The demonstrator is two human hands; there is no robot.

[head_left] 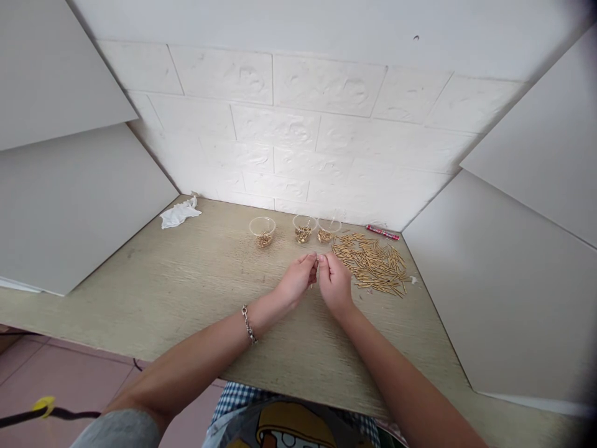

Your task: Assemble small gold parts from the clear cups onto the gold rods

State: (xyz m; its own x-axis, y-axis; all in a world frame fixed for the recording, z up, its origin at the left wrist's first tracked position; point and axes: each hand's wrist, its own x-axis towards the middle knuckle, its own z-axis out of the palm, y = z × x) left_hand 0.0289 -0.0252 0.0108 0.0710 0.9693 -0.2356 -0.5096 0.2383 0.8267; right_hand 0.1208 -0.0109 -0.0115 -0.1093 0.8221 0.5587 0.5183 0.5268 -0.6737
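My left hand [297, 280] and my right hand [336, 281] meet above the middle of the table, fingertips pinched together. Something small sits between them, mostly hidden by the fingers; a short thin end shows under my left fingers, but its kind is unclear. Just right of my right hand spreads a loose pile of thin gold-coloured rods [373, 264]. Behind the hands stand three clear plastic cups holding small gold-coloured parts: a left cup [262, 225], a middle cup [305, 224] and a right cup [330, 225].
A crumpled white tissue [180, 213] lies at the table's [186, 274] back left. By the wall, a red printed tube [382, 233] rests behind the rods. Grey-white panels [84, 205] flank both sides. Tiny gold bits are scattered around the left cup.
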